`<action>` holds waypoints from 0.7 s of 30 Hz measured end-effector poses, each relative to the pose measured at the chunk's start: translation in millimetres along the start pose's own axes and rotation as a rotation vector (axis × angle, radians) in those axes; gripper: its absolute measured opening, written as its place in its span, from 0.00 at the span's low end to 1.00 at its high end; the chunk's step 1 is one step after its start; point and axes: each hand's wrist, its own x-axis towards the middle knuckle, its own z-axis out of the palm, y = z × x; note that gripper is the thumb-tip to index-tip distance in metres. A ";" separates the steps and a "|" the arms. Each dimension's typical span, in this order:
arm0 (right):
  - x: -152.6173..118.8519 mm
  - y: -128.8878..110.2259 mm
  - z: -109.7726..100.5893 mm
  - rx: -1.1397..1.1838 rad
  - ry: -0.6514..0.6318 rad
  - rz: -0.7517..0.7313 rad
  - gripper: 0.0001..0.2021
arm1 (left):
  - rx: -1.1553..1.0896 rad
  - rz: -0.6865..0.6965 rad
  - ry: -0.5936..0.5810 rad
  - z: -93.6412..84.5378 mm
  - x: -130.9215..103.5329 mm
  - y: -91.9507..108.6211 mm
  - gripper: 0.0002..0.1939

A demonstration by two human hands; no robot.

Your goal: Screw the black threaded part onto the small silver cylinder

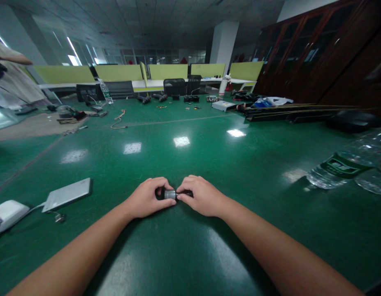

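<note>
Low over the green table [190, 160], my left hand [146, 198] grips a small silver metal cylinder [170, 194] between thumb and fingers. It looks like a small motor, with a dark end inside the curl of the hand. Opposite it, my right hand [205, 196] pinches a slim dark piece [187, 192] at the cylinder's right end. Fingers cover most of this piece, so its kind does not show. The two hands nearly meet at the fingertips, and I cannot tell whether the parts are joined.
To the left lie a flat grey device [67, 195] and a white device [7, 216] with a cable. Clear water bottles [338, 168] are at the right. Tools, a cord [118, 119] and black rails [270, 113] lie toward the far edge. A person [14, 78] stands at far left.
</note>
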 end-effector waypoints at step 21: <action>1.0 2.2 1.5 0.162 0.019 0.047 0.06 | 0.001 0.019 -0.009 -1.2 0.1 1.5 0.13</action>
